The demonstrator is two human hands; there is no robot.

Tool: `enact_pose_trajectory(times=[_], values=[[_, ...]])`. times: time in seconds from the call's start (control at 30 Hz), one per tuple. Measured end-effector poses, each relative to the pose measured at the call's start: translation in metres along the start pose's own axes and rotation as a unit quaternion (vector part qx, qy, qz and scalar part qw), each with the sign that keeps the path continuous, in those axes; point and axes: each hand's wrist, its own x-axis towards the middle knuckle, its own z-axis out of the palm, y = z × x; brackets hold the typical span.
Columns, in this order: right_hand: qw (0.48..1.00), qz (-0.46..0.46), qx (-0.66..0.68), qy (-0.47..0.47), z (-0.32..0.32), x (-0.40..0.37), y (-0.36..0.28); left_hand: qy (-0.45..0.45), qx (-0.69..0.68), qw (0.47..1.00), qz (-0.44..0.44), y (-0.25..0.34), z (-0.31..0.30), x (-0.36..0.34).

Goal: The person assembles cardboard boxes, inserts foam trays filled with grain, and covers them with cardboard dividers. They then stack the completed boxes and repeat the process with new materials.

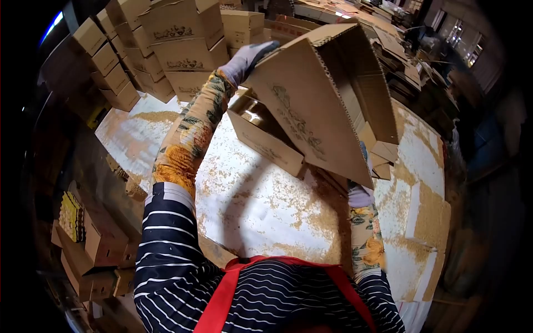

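Cardboard big box (311,105) tilts between the hands, left hand (247,58) clamped on its far corner, right hand (360,193) under its near edge, grip hidden; slipping, it could strike the open box (266,145) beneath on the worktop (261,205).

One head-worn wide-angle view, dark at the rounded edges. It faces forward and steeply down past the striped shirt (166,266) onto the worktable (261,211); the cardboard box (311,105) is near the lens.

Brown cardboard box (311,105), printed side, tilted, open, held aloft
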Motion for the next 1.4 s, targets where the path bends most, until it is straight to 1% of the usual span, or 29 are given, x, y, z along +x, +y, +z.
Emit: enact_pose_trajectory(times=[0.03,0.1,0.17,0.23,0.3,0.33,0.4,0.43,0.47,0.5,0.6,0.7,0.77,0.83,0.87,0.9,0.93,0.97,1.0,1.07,1.1,1.17,1.2,1.23,1.27,1.3,1.33,1.37,1.4], values=[[1.0,0.015,0.018,-0.001,0.007,0.011,0.005,0.019,0.001,0.997,-0.071,-0.011,-0.011,-0.002],[1.0,0.023,0.001,-0.017,0.01,0.035,0.009,0.046,-0.014,0.997,-0.06,-0.052,-0.032,0.0],[0.999,0.026,-0.028,-0.037,0.008,0.043,0.006,0.014,0.06,0.997,-0.054,-0.097,-0.056,0.009],[0.997,0.029,-0.048,-0.045,0.009,0.054,0.006,-0.044,0.27,0.958,0.079,-0.142,-0.084,0.02],[0.996,0.032,-0.06,-0.053,0.013,0.062,0.009,-0.024,0.375,0.923,0.083,-0.171,-0.1,0.032],[0.996,0.032,-0.065,-0.057,0.014,0.066,0.012,-0.038,0.356,0.928,0.1,-0.188,-0.107,0.038],[0.994,0.038,-0.077,-0.064,0.017,0.069,0.018,-0.116,0.091,0.989,0.009,-0.179,-0.105,0.017],[0.994,0.038,-0.079,-0.069,0.02,0.073,0.022,-0.137,-0.036,0.989,-0.048,-0.173,-0.104,0.006],[0.994,0.041,-0.073,-0.076,0.027,0.08,0.027,-0.099,-0.052,0.989,-0.096,-0.18,-0.108,0.002],[0.993,0.044,-0.066,-0.083,0.032,0.082,0.031,-0.089,-0.038,0.991,-0.09,-0.209,-0.118,0.007],[0.994,0.041,-0.056,-0.086,0.045,0.09,0.044,-0.067,0.15,0.986,-0.013,-0.34,-0.176,0.053],[0.995,-0.031,-0.069,-0.062,0.066,0.102,0.045,-0.043,0.281,0.958,-0.035,-0.321,-0.163,0.046],[0.996,0.065,-0.023,-0.051,0.07,0.116,0.062,-0.029,0.357,0.931,-0.065,-0.311,-0.147,0.031],[0.997,0.054,0.043,-0.043,0.073,0.13,0.083,-0.024,0.398,0.914,-0.079,-0.288,-0.134,0.027],[0.994,0.086,0.056,-0.034,0.074,0.136,0.085,0.066,0.125,0.971,-0.19,-0.277,-0.123,0.022],[0.99,0.118,0.067,-0.023,0.072,0.139,0.086,0.148,-0.161,0.934,-0.283,-0.265,-0.111,0.015],[0.991,0.116,0.067,-0.021,0.073,0.139,0.092,0.088,-0.305,0.918,-0.236,-0.251,-0.112,0.007],[0.997,0.063,0.04,-0.008,0.08,0.138,0.101,0.067,-0.24,0.927,-0.28,-0.22,-0.11,-0.002],[1.0,0.01,0.011,0.002,0.085,0.136,0.104,0.063,-0.232,0.934,-0.265,-0.222,-0.109,-0.004],[0.999,-0.01,0.016,0.034,0.096,0.134,0.102,0.065,-0.225,0.941,-0.247,-0.235,-0.106,-0.008],[0.997,-0.023,0.021,0.067,0.102,0.129,0.101,0.111,-0.274,0.931,-0.215,-0.246,-0.101,-0.009],[0.998,-0.013,0.026,0.058,0.103,0.126,0.096,0.191,-0.333,0.909,-0.16,-0.289,-0.103,0.002],[0.998,-0.009,0.031,0.057,0.103,0.122,0.093,0.222,-0.229,0.935,-0.153,-0.328,-0.115,0.006],[0.998,-0.007,0.03,0.052,0.107,0.118,0.083,0.251,-0.14,0.935,-0.207,-0.306,-0.105,-0.01],[0.998,0.04,0.026,0.043,0.112,0.111,0.069,0.272,-0.055,0.923,-0.265,-0.283,-0.093,-0.026],[0.998,0.056,0.019,0.026,0.099,0.122,0.078,0.276,-0.057,0.922,-0.265,-0.258,-0.065,-0.053],[0.997,0.072,0.012,0.008,0.086,0.132,0.088,0.385,0.078,0.908,-0.142,-0.239,-0.035,-0.077],[0.996,0.087,0.005,-0.01,0.072,0.143,0.098,0.48,0.211,0.851,-0.017,-0.229,-0.01,-0.1],[0.996,0.077,-0.039,0.005,0.059,0.161,0.112,0.427,0.273,0.862,0.012,-0.225,0.013,-0.128]])
